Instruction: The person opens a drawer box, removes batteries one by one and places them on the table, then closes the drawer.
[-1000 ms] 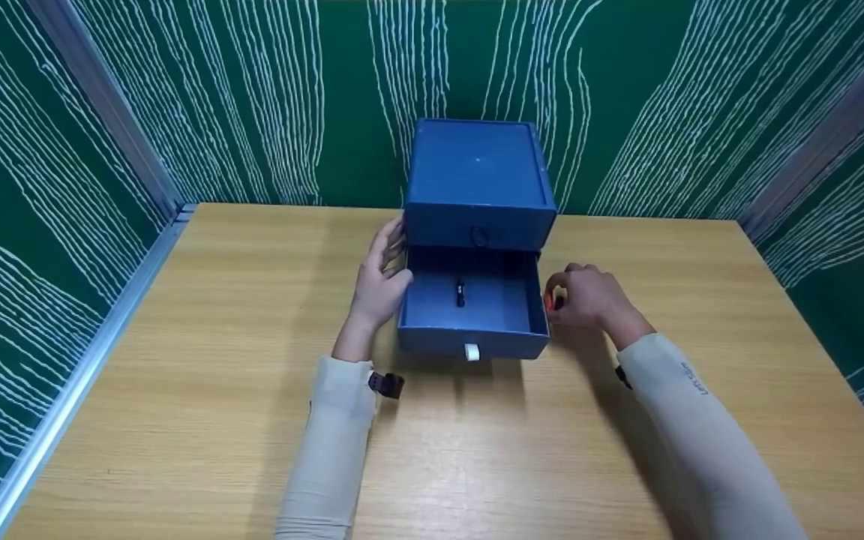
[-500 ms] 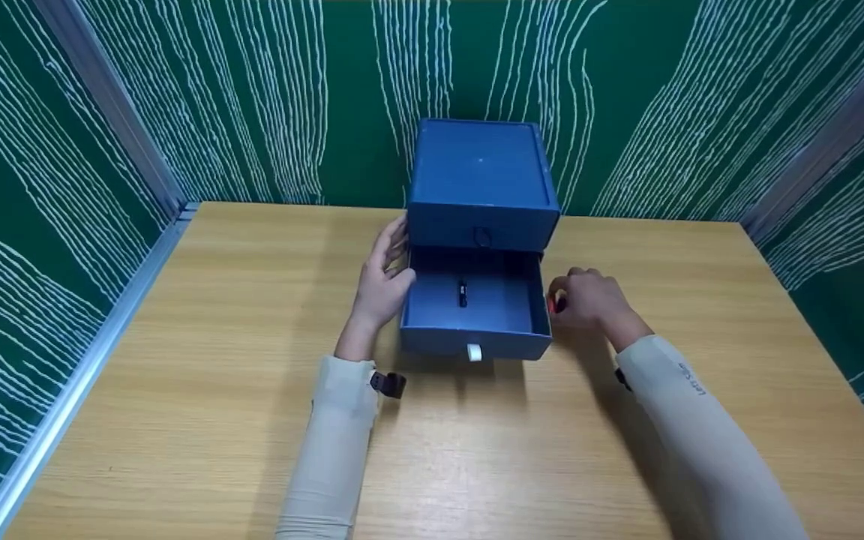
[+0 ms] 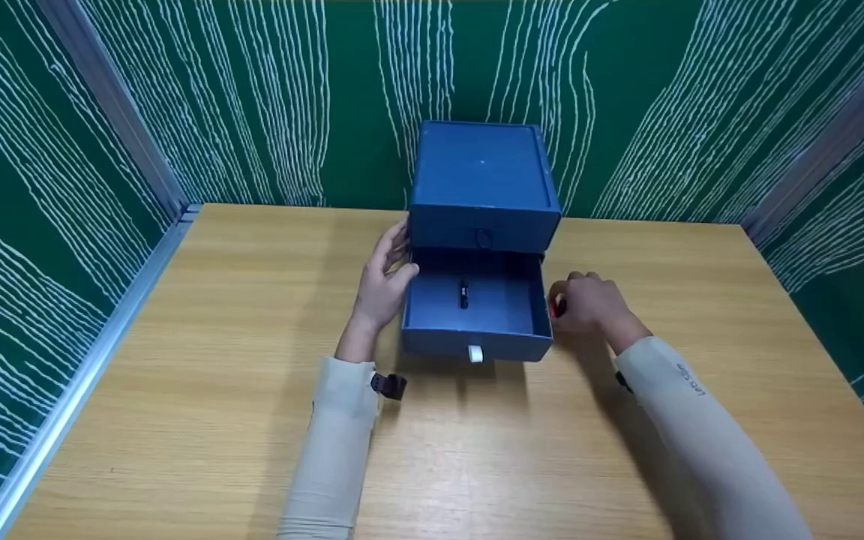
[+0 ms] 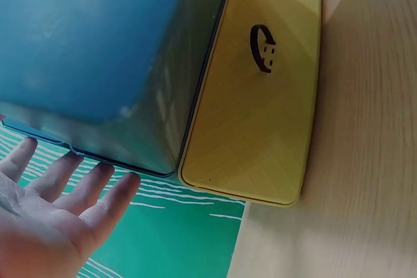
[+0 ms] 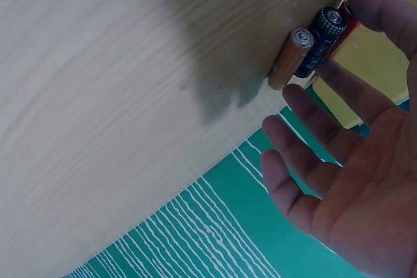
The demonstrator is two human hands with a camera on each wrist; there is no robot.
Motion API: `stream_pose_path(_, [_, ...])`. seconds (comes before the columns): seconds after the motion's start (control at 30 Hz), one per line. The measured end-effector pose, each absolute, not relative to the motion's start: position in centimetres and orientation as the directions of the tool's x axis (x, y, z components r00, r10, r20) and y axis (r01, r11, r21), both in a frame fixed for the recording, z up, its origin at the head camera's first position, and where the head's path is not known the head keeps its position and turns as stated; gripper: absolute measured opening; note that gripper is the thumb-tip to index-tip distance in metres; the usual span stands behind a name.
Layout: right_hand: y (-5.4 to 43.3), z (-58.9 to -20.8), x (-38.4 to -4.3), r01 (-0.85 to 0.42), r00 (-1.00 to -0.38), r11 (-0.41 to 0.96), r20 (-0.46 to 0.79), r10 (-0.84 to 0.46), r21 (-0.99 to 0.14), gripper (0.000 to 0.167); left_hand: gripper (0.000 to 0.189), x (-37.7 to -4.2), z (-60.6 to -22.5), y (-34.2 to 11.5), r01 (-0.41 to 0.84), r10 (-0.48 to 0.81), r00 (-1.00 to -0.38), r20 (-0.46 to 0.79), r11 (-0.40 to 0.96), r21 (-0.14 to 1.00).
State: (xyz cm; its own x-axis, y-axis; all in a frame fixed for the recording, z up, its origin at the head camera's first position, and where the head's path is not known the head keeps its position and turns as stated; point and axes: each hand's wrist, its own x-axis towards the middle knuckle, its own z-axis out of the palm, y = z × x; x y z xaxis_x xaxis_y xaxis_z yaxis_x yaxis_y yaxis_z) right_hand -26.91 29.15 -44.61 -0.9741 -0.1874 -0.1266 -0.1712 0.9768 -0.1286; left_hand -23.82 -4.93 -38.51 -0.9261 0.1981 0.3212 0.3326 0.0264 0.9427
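Observation:
A blue drawer unit (image 3: 482,166) stands against the back wall with one drawer (image 3: 503,309) pulled out, a black battery (image 3: 463,295) lying inside. My left hand (image 3: 382,296) rests along the unit's left side, fingers straight and thumb at the drawer's edge; its fingers spread beside the blue shell in the left wrist view. Right of the drawer, my right hand (image 3: 592,304) pinches a red battery (image 5: 343,28) between thumb and index finger, partly hidden. Beside it are a dark blue battery (image 5: 318,42) and an orange battery (image 5: 290,60). The other right fingers are spread loosely.
A yellow drawer front (image 4: 254,96) with a dark loop pull sits beside the blue shell. The wooden table (image 3: 199,375) meets green walls (image 3: 357,97) with white wavy lines. A white tab (image 3: 475,353) sticks out from the drawer's front.
My right hand has shifted very slightly, and the orange-red patch at its fingertips shows smaller. The left hand, drawer and black battery keep their places; the head view drifts a little.

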Motion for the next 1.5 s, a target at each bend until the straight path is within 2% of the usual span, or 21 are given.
stream_pose_path(0.2, [29.5, -44.6, -26.5, -0.162, -0.977, 0.979, -0.119, -0.176, -0.120, 0.043, 0.057, -24.7, -39.7, -4.7, 0.361, 0.196, -0.915, 0.352, 0.009, 0.932])
stream_pose_path(0.37, [29.7, -44.7, -26.2, -0.178, -0.978, 0.979, -0.089, -0.187, -0.103, 0.044, 0.053, -25.4, -40.5, -4.8, 0.374, 0.157, -0.912, 0.379, -0.057, 0.926])
stream_pose_path(0.57, [29.9, -44.5, -26.2, -0.170, -0.977, 0.981, -0.110, -0.181, -0.097, 0.050, 0.051, -25.3, -38.5, -4.9, 0.338, 0.118, -0.928, 0.353, -0.130, 0.932])
stream_pose_path(0.73, [29.9, -43.7, -25.9, -0.155, -0.981, 0.981, -0.096, -0.167, -0.118, 0.054, 0.050, -26.0, -36.2, -4.2, 0.356, 0.146, -0.920, 0.364, -0.080, 0.931])
stream_pose_path(0.87, [29.7, -42.4, -25.6, -0.138, -0.987, 0.972, -0.054, -0.150, -0.192, 0.049, 0.047, -26.7, -35.2, -3.9, 0.326, 0.146, -0.934, 0.327, -0.033, 0.945])
stream_pose_path(1.07, [29.3, -39.9, -24.9, -0.181, -0.983, 0.926, 0.081, -0.163, -0.332, 0.042, 0.046, -27.9, -34.9, -3.7, 0.272, 0.148, -0.951, 0.271, -0.012, 0.962])
stream_pose_path(1.23, [28.2, -37.8, -23.7, -0.275, -0.951, 0.866, 0.251, -0.181, -0.418, 0.032, 0.044, -29.1, -34.9, -3.4, 0.267, 0.155, -0.953, 0.262, 0.011, 0.964])
stream_pose_path(1.37, [26.8, -36.5, -22.6, -0.401, -0.894, 0.804, 0.380, -0.239, -0.439, 0.021, 0.043, -29.9, -35.0, -3.0, 0.262, 0.158, -0.954, 0.254, 0.036, 0.964])
stream_pose_path(1.5, [25.1, -35.6, -21.6, -0.487, -0.855, 0.757, 0.417, -0.310, -0.435, 0.018, 0.041, -30.1, -35.1, -2.6, 0.261, 0.169, -0.953, 0.253, 0.027, 0.965])
